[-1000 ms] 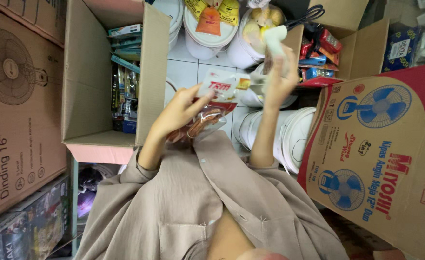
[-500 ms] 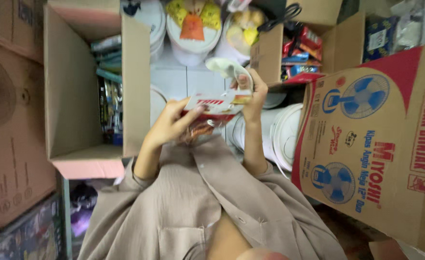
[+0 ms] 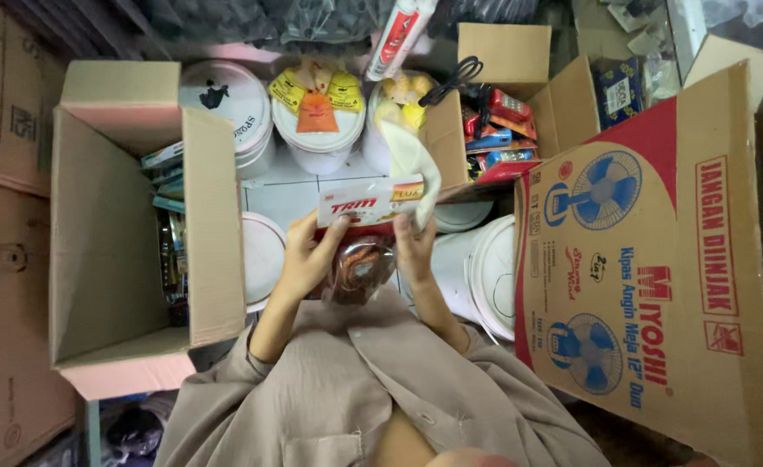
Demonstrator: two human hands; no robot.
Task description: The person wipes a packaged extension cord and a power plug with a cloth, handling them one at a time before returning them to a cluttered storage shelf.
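While both arms reach forward over the lap, the left hand [image 3: 308, 255] and right hand [image 3: 414, 246] grip a clear plastic packet with a white-and-red card header [image 3: 366, 227] between them. An open brown cardboard box [image 3: 131, 225] sits just left of the left hand, and white plastic buckets [image 3: 477, 268] stand close by the right.

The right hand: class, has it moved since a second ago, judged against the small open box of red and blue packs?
Yes. The right hand has come down from beside the small open box to the clear packet, opposite the left hand.
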